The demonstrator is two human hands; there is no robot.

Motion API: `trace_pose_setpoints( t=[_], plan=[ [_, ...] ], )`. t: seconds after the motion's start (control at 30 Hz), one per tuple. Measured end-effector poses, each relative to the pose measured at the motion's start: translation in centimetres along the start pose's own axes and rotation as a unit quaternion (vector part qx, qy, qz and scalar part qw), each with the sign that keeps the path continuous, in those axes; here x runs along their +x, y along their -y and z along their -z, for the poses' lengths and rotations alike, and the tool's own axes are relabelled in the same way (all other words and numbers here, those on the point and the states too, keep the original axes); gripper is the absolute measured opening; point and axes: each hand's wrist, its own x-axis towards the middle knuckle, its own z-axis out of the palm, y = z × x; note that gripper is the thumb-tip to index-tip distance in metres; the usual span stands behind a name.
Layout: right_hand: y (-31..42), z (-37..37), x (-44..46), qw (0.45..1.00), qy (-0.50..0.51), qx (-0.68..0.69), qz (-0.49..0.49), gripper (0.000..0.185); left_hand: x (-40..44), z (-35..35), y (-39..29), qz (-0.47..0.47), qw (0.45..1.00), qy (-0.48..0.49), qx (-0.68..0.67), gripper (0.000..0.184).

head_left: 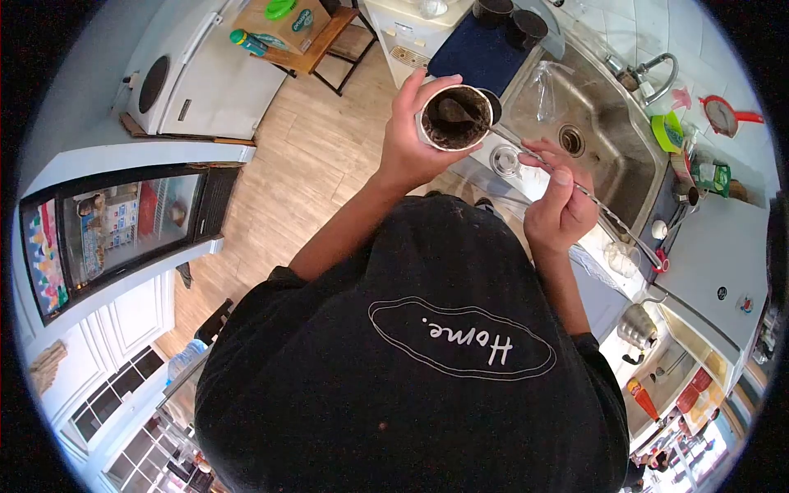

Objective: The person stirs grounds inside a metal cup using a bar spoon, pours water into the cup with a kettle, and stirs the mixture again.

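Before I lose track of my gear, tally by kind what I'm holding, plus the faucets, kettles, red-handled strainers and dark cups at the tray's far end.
White cup, left hand: 1
Long-handled spoon, right hand: 1
Faucet: 1
Kettle: 1
Red-handled strainer: 1
Dark cups: 2
Total: 7

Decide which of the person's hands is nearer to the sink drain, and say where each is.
Right. The right hand, gripping the long spoon, is on the near side of the drain; the left hand, around the cup, is farther off to its left.
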Motion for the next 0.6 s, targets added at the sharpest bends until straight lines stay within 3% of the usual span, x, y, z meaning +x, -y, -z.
trace_pose_setpoints(
  t=[0.37,0.6],
  plan=[
    [-0.1,-1.3,0.3,0.999,0.031,-0.008,0.016,0.019,0.7,1.0,-0.4,-0.051,0.996,-0.009,0.079,0.123],
    [-0.2,-1.2,-0.2,1.0,0.008,0.009,-0.019,0.023,0.6,0.3,0.2,-0.061,0.997,-0.025,0.032,0.125]
  ],
)
